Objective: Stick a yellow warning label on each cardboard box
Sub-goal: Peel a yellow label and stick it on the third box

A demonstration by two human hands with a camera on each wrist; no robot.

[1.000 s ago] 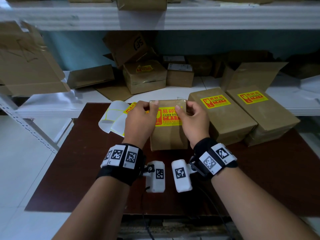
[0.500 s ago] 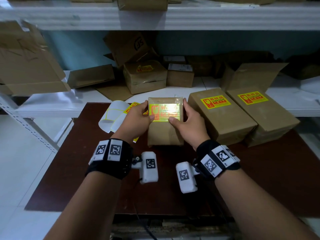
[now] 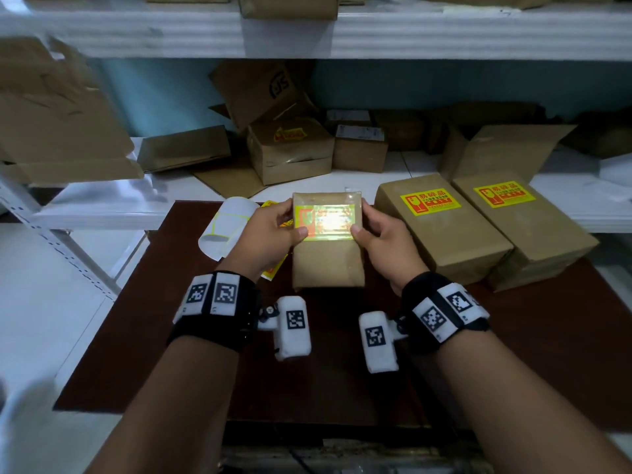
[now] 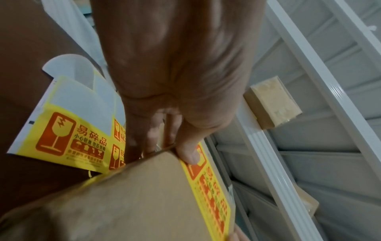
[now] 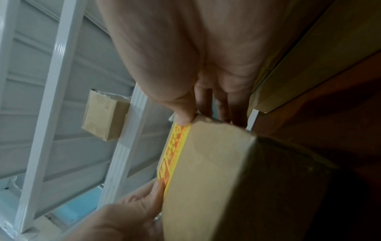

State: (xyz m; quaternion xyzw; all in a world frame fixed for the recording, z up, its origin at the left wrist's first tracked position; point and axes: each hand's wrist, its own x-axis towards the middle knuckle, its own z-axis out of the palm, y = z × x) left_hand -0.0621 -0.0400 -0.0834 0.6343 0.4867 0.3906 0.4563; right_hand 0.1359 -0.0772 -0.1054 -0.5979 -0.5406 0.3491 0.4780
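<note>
Over the brown table (image 3: pixel 513 354), the left hand (image 3: pixel 270 230) and right hand (image 3: pixel 383 241) grip a cardboard box (image 3: pixel 326 265) from either side, thumbs on top pinching the ends of its yellow label (image 3: pixel 323 218), fingers curled underneath. Beside the left hand lies a sheet of labels (image 4: pixel 68 130). Right of the held box sit two labelled boxes (image 3: pixel 441 227). Farther back, a white shelf (image 3: pixel 102 206) holds more boxes.

Black wristbands (image 3: pixel 215 313) with white coded tags, white wrist cameras (image 3: pixel 294 328).
</note>
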